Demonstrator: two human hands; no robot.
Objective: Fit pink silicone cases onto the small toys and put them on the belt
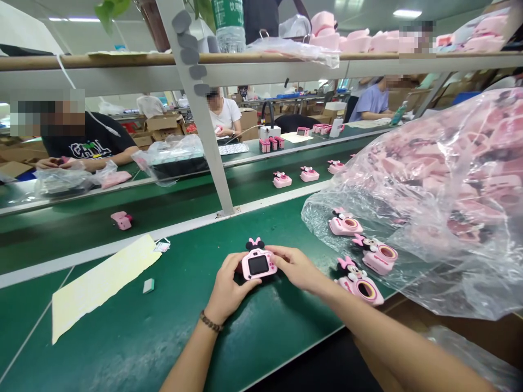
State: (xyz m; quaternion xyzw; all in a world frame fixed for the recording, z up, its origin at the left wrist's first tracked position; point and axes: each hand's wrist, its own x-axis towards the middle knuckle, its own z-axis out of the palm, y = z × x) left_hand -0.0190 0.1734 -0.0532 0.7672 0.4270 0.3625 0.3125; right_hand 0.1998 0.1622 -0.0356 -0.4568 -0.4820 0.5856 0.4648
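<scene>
- As we face it, the green worktable (175,321) spreads beneath our forearms.
- Beyond its pale rail runs a green conveyor belt (171,207), bearing a pink piece (121,220) towards the left and mouse-topped pink cameras (281,180) farther right.
- To our right bulges a clear plastic bag (457,185), packed with pink parts.
- Across the belt we see a person in a black T-shirt (100,136), another in a white shirt (229,113) and one in a lavender shirt (370,102).
- On our left, a torn-edged yellow sheet (102,283) lies aslant, a small tag (162,246) at its far corner.
- Our left hand (229,283) is closed round the left side of the toy camera, thumb along its lower edge; our right hand (295,265) pinches its right side, thumb near the buttons. Both grips are only as wide as the camera.
- Three mouse-decorated pink camera cases (379,257) sit at the bag's near edge, round lens rings showing.
- The pink toy camera (259,265) is between our hands over the worktable, dark screen facing us, black ears and pink bow on top.
- A braided bracelet (211,322) circles our left wrist.
- A small pale block (149,286) rests near the sheet.
</scene>
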